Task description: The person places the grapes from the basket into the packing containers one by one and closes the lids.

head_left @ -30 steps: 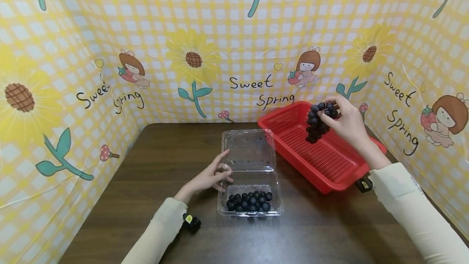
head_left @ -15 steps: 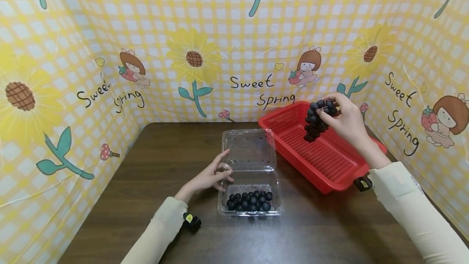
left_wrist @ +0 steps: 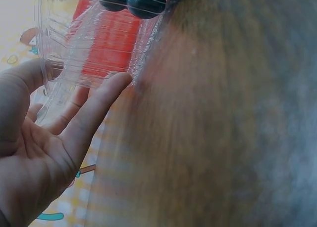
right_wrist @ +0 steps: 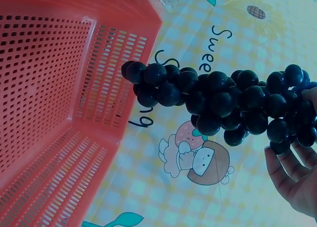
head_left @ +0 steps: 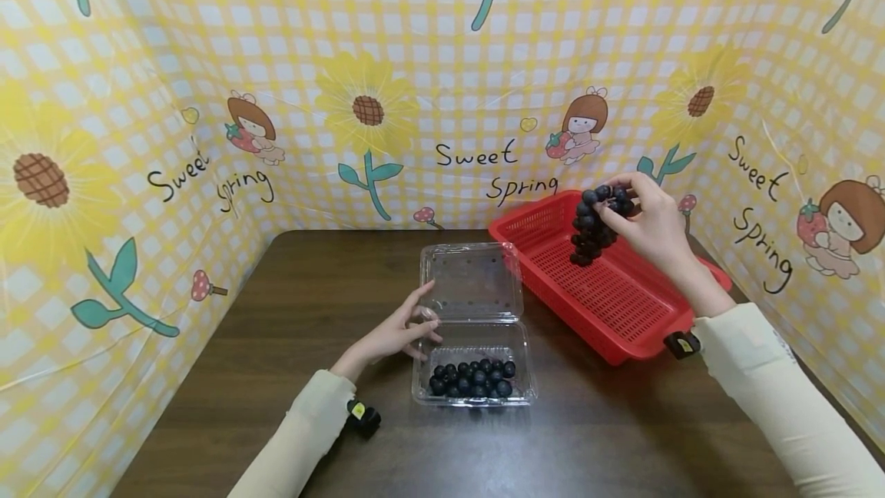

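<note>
Right hand grips grapes at right — seemingly mid-transfer, next wanting gentle carriage; left hand, fingers spread, touches clear box.

From my remote station I see a dark wood-grain table bearing an open clear plastic container around its middle and a red perforated basket at far right.

Gap between box and basket widens toward front; lid narrows it at back. Left hand blocks box's left side; right arm crosses basket's right end.
</note>
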Demonstrator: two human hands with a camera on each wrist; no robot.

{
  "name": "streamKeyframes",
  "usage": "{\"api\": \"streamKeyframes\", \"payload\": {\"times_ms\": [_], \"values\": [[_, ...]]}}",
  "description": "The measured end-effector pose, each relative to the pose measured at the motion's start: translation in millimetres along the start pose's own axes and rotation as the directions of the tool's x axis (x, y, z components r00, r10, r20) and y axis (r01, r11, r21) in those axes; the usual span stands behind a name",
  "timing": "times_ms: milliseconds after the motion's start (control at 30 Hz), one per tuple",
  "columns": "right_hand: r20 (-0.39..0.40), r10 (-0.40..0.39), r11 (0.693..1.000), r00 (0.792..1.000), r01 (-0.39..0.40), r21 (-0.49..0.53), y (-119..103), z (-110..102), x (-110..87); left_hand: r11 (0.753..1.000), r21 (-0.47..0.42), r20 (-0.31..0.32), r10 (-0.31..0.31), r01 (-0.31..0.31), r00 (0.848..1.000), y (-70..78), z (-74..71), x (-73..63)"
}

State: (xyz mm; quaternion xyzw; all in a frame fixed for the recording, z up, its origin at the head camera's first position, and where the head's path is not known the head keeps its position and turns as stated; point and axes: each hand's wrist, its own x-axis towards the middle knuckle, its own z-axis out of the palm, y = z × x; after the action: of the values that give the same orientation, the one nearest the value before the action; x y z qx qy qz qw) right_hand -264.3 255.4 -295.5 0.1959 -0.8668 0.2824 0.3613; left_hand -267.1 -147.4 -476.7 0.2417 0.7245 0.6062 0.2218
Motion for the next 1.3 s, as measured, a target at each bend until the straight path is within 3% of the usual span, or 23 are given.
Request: {"api": "streamKeyframes", "payload": {"times_ms": [1300], "values": [[-0.022, -0.038, 0.999, 0.999, 0.039, 0.032, -19.2, 1.3, 7.4, 1.000, -0.007, 0.004, 0.006, -0.006, 1.000, 0.5, 0.7, -1.3]]}}
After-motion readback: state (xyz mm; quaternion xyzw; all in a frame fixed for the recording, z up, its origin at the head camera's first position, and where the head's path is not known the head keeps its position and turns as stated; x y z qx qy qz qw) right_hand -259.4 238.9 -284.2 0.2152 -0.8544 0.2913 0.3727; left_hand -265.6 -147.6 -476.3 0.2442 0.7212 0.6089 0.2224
